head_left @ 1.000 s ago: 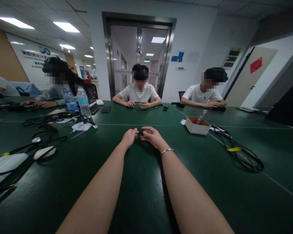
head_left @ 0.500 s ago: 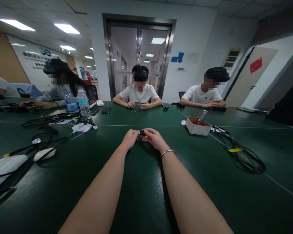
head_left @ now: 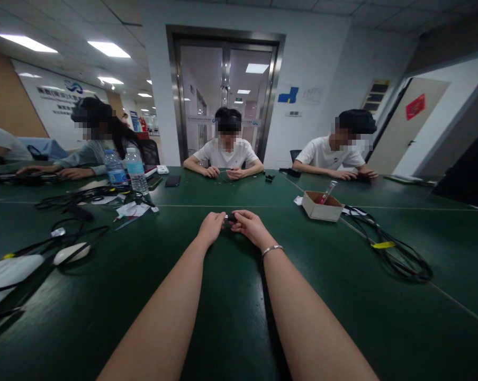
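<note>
Between my two hands is a small black cylinder with a silvery section (head_left: 231, 217), its exact kind too small to make out. My right hand (head_left: 250, 228) pinches the black end. On the silvery end, the fingers of my left hand (head_left: 212, 227) are closed. Both hands are just over the green table (head_left: 234, 296), and the fingers partly hide the cylinder. A metal bracelet (head_left: 272, 251) circles my right wrist.
An open cardboard box (head_left: 322, 206) holding a clear-and-red tube stands right of my hands, near a coiled black cable (head_left: 397, 254). To the left lie cables, a white mouse (head_left: 72, 253), papers (head_left: 132, 210) and water bottles (head_left: 136, 172). Several people sit opposite.
More of the silvery section shows between my hands, which have barely moved. The person at right has raised a dark object in their hands. The left person's hand has shifted left.
</note>
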Demonstrator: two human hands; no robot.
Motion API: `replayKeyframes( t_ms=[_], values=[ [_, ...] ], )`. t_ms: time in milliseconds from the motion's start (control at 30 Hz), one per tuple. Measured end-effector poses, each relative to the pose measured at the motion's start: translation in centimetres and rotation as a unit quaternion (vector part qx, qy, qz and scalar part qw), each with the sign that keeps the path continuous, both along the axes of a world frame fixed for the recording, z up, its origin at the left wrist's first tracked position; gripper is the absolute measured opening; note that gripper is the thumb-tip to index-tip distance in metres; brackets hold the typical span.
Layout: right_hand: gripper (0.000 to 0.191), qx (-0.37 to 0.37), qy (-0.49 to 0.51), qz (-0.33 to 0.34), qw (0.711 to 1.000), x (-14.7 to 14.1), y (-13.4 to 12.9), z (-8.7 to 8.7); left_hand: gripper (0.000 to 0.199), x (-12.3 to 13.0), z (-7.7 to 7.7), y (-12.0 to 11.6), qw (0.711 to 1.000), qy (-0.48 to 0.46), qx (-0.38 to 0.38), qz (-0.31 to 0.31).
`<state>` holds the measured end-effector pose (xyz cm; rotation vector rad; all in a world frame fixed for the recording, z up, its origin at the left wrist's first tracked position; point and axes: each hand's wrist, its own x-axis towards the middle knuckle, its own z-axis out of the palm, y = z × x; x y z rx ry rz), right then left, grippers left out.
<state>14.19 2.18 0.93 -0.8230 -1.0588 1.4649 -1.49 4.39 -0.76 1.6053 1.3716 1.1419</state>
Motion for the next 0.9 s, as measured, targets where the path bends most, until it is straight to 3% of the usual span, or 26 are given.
replayKeyframes(
  t_ms=[900],
  values=[
    [0.007,-0.013,0.003,0.005,1.000,0.05,0.03,0.02,0.040,-0.14,-0.52,0.32,1.000,-0.019,0.013,-0.013]
  ],
)
